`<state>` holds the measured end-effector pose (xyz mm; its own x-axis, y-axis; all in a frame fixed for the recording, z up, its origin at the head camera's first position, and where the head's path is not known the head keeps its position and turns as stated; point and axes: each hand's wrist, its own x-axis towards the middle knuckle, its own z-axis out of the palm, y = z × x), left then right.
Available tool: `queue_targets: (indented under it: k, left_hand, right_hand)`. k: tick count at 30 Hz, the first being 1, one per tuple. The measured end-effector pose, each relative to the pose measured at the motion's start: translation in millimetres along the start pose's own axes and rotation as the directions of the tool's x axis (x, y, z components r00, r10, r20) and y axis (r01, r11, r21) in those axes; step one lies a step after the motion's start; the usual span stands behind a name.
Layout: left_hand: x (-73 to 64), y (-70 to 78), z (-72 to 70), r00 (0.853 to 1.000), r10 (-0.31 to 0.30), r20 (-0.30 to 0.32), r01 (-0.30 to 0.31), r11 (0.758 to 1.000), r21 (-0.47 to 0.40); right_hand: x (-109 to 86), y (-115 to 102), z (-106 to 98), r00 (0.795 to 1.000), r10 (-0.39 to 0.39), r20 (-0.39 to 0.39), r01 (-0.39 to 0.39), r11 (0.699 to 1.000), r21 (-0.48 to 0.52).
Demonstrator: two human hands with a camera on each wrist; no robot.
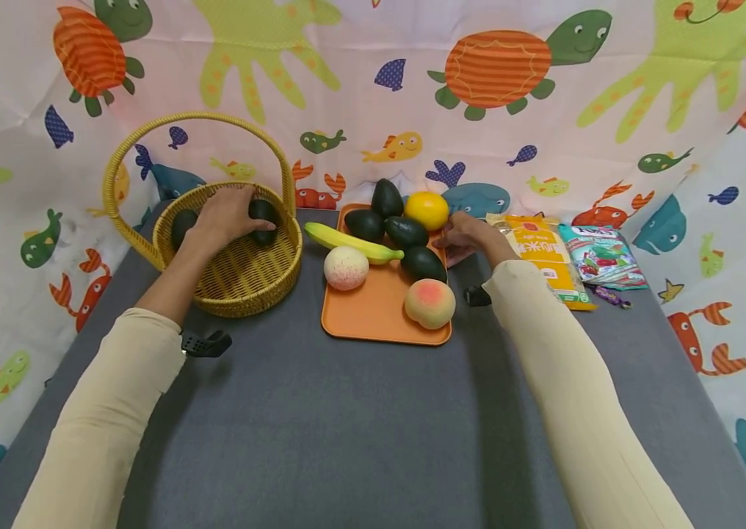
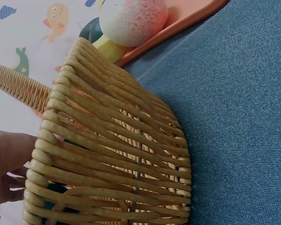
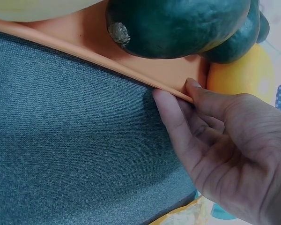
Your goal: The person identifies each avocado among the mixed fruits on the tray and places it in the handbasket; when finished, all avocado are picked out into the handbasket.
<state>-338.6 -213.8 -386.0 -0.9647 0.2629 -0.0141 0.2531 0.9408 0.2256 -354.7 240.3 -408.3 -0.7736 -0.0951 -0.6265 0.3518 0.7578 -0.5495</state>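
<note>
My left hand (image 1: pixel 226 214) reaches into a yellow woven basket (image 1: pixel 247 305) and grips a dark green avocado (image 1: pixel 263 211) there, its thumb across the front. Another avocado (image 1: pixel 183 226) lies left of that hand in the basket. In the left wrist view the basket wall (image 2: pixel 107 154) hides most of the fingers. At its right edge, my right hand (image 1: pixel 472 234) pinches the rim of an orange tray (image 1: pixel 373 316); the right wrist view shows thumb above and fingers below. The tray bears several avocados (image 1: pixel 406 232), a lemon (image 1: pixel 427 211), a banana (image 1: pixel 353 242) and two peaches (image 1: pixel 430 303).
Right of the tray lie a yellow food packet (image 1: pixel 545 257), a teal and pink packet (image 1: pixel 603 257) and a purple wrapped candy (image 1: pixel 609 296). The basket's tall handle (image 1: pixel 197 116) arches over its opening. A patterned cloth (image 1: pixel 373 95) hangs behind the grey table (image 1: pixel 360 433).
</note>
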Motion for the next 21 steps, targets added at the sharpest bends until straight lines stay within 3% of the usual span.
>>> queue_targets:
  k: [10,15,21]
  left_hand:
    - [-5.6,4.7,-4.7,1.0,0.013,-0.008,-0.013,1.0,-0.013]
    - [-11.3,9.6,-7.9,0.999,0.018,-0.047,-0.018,1.0,0.001]
    - [-27.8,24.5,-12.3,0.987,0.06,-0.146,-0.057,0.998,0.026]
  right_hand:
    - [-3.5,0,1,1.0,-0.006,-0.014,0.006,1.0,0.013]
    - [-4.4,0,0,1.0,0.001,-0.018,-0.001,1.0,0.016]
    - [-4.1,0,1,1.0,0.007,-0.006,-0.007,1.0,0.018]
